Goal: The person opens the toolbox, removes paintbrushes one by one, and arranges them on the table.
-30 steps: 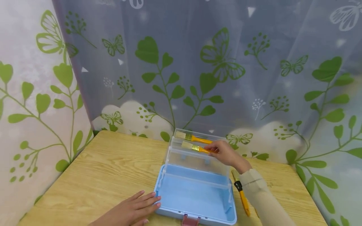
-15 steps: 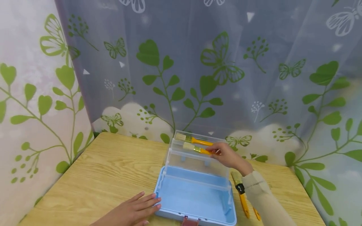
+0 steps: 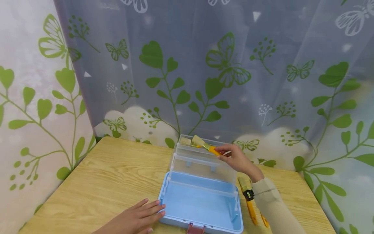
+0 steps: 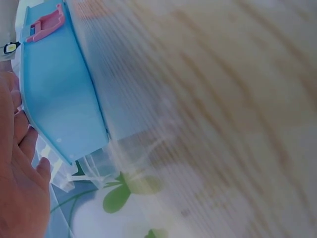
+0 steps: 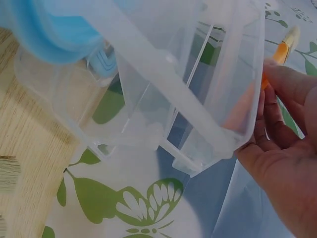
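The right hand [image 3: 238, 159] pinches an orange-handled flat paintbrush [image 3: 206, 146] over the far clear plastic tray [image 3: 190, 150]; the brush slants from pale bristles far left to handle near right. The left hand [image 3: 135, 216], fingers straight, touches the left side of the light-blue plastic box [image 3: 201, 206].

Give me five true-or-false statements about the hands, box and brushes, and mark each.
1. The right hand holds a paintbrush. True.
2. The left hand holds one too. False: it rests at the edge of the blue box.
3. The blue box is closed. False: it stands open.
4. More brushes lie on the table, right of the blue box. True.
5. The latch is green. False: it is pinkish red.
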Motion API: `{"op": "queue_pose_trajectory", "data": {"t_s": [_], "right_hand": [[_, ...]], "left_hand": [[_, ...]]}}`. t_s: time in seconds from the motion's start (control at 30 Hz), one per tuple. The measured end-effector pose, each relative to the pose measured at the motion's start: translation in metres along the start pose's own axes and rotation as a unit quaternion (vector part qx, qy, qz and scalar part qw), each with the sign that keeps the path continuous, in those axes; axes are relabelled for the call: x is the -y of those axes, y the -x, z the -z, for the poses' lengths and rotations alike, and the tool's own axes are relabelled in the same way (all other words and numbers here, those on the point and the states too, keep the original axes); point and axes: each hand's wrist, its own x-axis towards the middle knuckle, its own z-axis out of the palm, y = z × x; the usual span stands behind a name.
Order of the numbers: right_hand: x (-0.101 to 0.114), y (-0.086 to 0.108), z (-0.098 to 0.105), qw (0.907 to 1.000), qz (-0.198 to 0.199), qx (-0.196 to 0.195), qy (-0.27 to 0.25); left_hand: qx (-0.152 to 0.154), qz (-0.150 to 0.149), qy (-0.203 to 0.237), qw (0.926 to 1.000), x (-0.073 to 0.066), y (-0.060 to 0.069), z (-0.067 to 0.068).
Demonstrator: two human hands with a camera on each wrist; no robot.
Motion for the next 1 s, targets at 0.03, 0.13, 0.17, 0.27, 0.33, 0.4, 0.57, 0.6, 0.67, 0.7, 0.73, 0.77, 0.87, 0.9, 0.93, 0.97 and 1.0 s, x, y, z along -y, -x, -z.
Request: {"op": "queue_pose_trajectory", "data": {"t_s": [0.03, 0.13, 0.17, 0.27, 0.33, 0.4, 0.57, 0.6, 0.67, 0.7, 0.73, 0.77, 0.87, 0.9, 0.93, 0.97, 1.0], "right_hand": [[0.001, 0.0, 0.0, 1.0, -0.001, -0.001, -0.003], [0.003, 0.001, 0.0, 0.9998, -0.011, -0.002, -0.014], [0.003, 0.002, 0.001, 0.9997, -0.015, -0.002, -0.017], [0.005, 0.004, 0.001, 0.9994, -0.023, -0.001, -0.027], [0.005, 0.006, 0.001, 0.9992, -0.025, -0.004, -0.032], [0.004, 0.007, 0.002, 0.999, -0.024, -0.008, -0.038], [0.003, 0.009, 0.003, 0.9989, -0.017, -0.015, -0.041], [0.003, 0.009, 0.003, 0.999, -0.016, -0.013, -0.041], [0.003, 0.009, 0.005, 0.999, -0.017, -0.009, -0.041], [0.003, 0.009, 0.006, 0.999, -0.017, -0.007, -0.041], [0.004, 0.01, 0.007, 0.999, -0.016, -0.006, -0.042], [0.005, 0.01, 0.008, 0.9989, -0.019, -0.007, -0.042], [0.008, 0.011, 0.012, 0.9991, -0.022, -0.008, -0.034], [0.01, 0.012, 0.013, 0.9991, -0.025, -0.013, -0.031], [0.011, 0.012, 0.014, 0.999, -0.028, -0.016, -0.03], [0.012, 0.012, 0.015, 0.9989, -0.033, -0.019, -0.028], [0.013, 0.013, 0.015, 0.9987, -0.036, -0.019, -0.03]], "left_hand": [[0.0, 0.001, -0.001, 1.0, 0.0, 0.0, 0.0], [0.004, 0.005, 0.002, 1.0, 0.0, 0.0, 0.0], [0.004, 0.006, 0.002, 1.0, 0.0, 0.0, 0.0], [0.005, 0.007, 0.005, 0.9999, -0.001, 0.0, 0.0], [0.006, 0.009, 0.006, 0.9999, -0.001, 0.0, 0.0], [0.007, 0.011, 0.011, 0.9999, -0.002, 0.0, 0.0], [0.005, 0.007, 0.003, 1.0, -0.001, 0.001, 0.0], [0.003, 0.005, 0.001, 1.0, -0.001, 0.001, 0.0], [-0.002, -0.002, -0.004, 1.0, -0.001, 0.002, -0.001], [-0.004, -0.003, -0.007, 1.0, -0.001, 0.002, -0.002], [-0.006, -0.004, -0.007, 1.0, -0.001, 0.002, -0.002], [-0.007, -0.004, -0.007, 0.9999, -0.001, 0.002, -0.002], [-0.009, 0.001, -0.007, 0.9999, -0.001, 0.002, -0.002], [-0.008, 0.003, -0.005, 1.0, -0.002, 0.002, -0.002], [-0.007, 0.002, -0.002, 1.0, -0.002, 0.002, -0.002], [-0.007, 0.003, 0.0, 1.0, -0.002, 0.002, -0.001], [-0.007, 0.003, 0.0, 1.0, -0.002, 0.002, -0.001]]}}
